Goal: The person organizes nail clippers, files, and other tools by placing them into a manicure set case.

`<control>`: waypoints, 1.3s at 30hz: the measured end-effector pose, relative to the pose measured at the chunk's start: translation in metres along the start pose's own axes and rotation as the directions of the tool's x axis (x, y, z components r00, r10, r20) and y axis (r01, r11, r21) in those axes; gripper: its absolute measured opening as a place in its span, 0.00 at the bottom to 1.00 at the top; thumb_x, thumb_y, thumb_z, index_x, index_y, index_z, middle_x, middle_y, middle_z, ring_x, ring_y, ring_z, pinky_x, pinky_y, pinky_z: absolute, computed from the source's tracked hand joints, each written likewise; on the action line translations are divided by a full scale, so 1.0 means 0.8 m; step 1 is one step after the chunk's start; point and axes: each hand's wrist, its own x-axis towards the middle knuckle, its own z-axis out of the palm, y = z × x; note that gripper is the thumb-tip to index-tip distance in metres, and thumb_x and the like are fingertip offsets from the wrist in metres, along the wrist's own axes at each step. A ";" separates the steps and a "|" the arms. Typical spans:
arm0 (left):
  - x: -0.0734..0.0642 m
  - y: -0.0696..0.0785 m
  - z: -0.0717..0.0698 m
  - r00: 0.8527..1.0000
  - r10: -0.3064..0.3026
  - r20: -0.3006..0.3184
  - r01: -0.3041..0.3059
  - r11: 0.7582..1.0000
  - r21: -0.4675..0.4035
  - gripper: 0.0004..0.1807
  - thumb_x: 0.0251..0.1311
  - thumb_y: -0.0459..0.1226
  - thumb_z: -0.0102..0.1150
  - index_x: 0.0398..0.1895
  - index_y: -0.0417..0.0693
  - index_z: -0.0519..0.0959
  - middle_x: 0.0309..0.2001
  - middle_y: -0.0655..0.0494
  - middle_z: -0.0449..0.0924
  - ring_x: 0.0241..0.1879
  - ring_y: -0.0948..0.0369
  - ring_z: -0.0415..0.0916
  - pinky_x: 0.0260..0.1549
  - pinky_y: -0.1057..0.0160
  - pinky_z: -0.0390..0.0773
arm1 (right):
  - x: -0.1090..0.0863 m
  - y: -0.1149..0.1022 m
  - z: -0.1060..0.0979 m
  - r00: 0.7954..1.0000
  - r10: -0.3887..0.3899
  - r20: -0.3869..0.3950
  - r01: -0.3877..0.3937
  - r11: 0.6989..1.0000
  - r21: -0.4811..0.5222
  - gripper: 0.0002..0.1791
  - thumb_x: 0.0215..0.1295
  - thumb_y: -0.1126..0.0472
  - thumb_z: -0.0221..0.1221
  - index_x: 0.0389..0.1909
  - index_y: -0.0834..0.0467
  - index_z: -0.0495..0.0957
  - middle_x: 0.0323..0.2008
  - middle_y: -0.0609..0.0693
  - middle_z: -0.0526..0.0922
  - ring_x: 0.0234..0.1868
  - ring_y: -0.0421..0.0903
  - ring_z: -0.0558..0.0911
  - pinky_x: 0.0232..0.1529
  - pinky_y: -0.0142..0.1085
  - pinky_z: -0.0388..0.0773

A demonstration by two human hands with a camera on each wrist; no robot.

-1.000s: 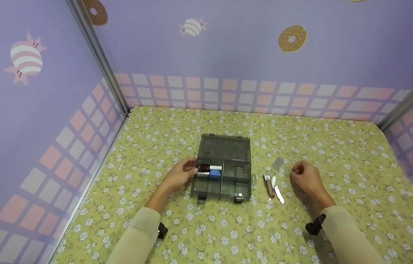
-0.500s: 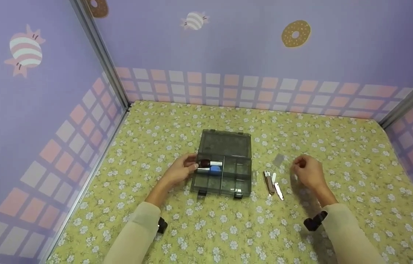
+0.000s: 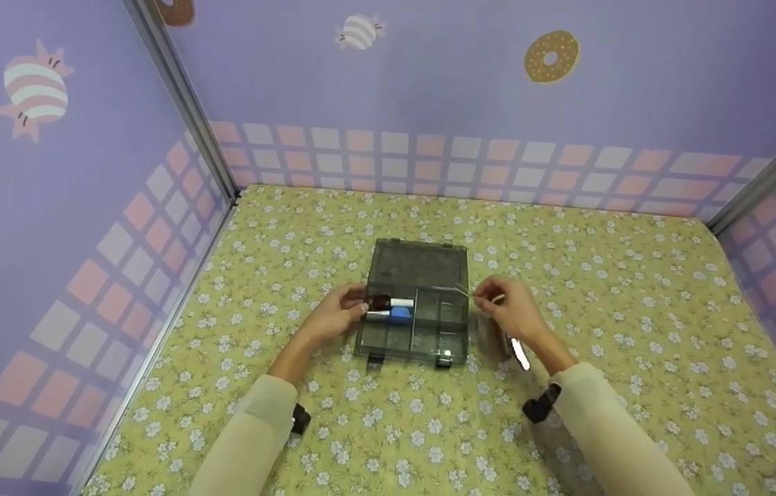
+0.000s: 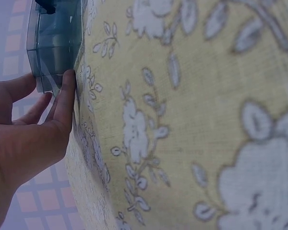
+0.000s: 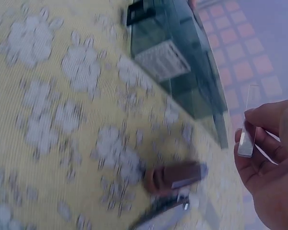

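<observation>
A dark translucent compartment box [image 3: 443, 317] stands with its lid [image 3: 421, 263] laid back. My left hand [image 3: 332, 317] holds its left edge, thumb and fingers at the corner in the left wrist view. In the left compartments lie a dark red bottle with a white cap [image 3: 382, 302] and a blue item [image 3: 400, 313]. My right hand [image 3: 511, 310] is at the box's right edge. Its thumb and fingers pinch a thin clear strip [image 5: 248, 136], which reaches over the rim of the right compartments.
Below my right hand lie a brown-handled nail clipper [image 5: 175, 177] and a shiny silver tool [image 3: 518, 353], partly hidden in the head view. The flowered tablecloth [image 3: 388, 434] runs back to a patterned wall [image 3: 429, 89].
My right hand has moved left from beside the loose tools to the box's right edge, and the clear strip now shows at its fingertips. My left hand stays on the box.
</observation>
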 end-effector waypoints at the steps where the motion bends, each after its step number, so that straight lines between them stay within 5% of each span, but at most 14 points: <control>1: 0.000 0.001 -0.001 1.000 0.004 0.005 -0.004 1.000 -0.001 0.28 0.80 0.34 0.57 0.79 0.42 0.67 0.70 0.43 0.75 0.68 0.48 0.74 0.62 0.46 0.78 | 0.004 -0.006 0.005 1.000 -0.024 0.007 0.024 1.000 -0.004 0.03 0.72 0.70 0.66 0.43 0.63 0.85 0.38 0.53 0.86 0.40 0.49 0.84 0.43 0.41 0.83; 8: 0.004 0.002 -0.004 1.000 -0.003 0.029 0.003 1.000 0.003 0.29 0.80 0.35 0.56 0.80 0.44 0.65 0.71 0.44 0.74 0.68 0.49 0.74 0.61 0.47 0.79 | 0.023 -0.032 0.036 0.992 -0.096 0.082 0.101 0.993 -0.059 0.03 0.73 0.69 0.65 0.44 0.63 0.85 0.38 0.52 0.85 0.39 0.47 0.84 0.42 0.43 0.83; 24: 0.000 -0.002 -0.002 1.000 0.014 0.013 -0.014 1.000 0.008 0.29 0.79 0.34 0.57 0.79 0.41 0.66 0.70 0.42 0.75 0.68 0.48 0.74 0.63 0.47 0.77 | 0.026 -0.027 0.067 0.982 -0.095 0.162 0.123 0.978 -0.171 0.02 0.71 0.68 0.67 0.41 0.61 0.84 0.37 0.51 0.84 0.35 0.45 0.81 0.38 0.42 0.80; 32: -0.003 -0.001 -0.002 1.000 -0.003 0.022 0.002 1.000 0.020 0.30 0.80 0.36 0.57 0.80 0.43 0.65 0.71 0.44 0.73 0.69 0.48 0.73 0.62 0.46 0.78 | 0.024 -0.024 0.057 0.987 -0.129 0.099 0.144 0.974 -0.172 0.04 0.69 0.69 0.69 0.42 0.62 0.85 0.39 0.53 0.84 0.38 0.47 0.83 0.41 0.44 0.83; 39: -0.001 0.000 -0.003 0.999 0.001 0.043 0.000 1.000 -0.020 0.29 0.80 0.34 0.56 0.81 0.42 0.64 0.71 0.41 0.73 0.69 0.47 0.73 0.62 0.46 0.78 | 0.027 -0.004 0.014 0.993 -0.101 0.056 0.109 0.982 -0.157 0.10 0.70 0.69 0.68 0.50 0.67 0.84 0.44 0.59 0.85 0.46 0.57 0.84 0.49 0.53 0.82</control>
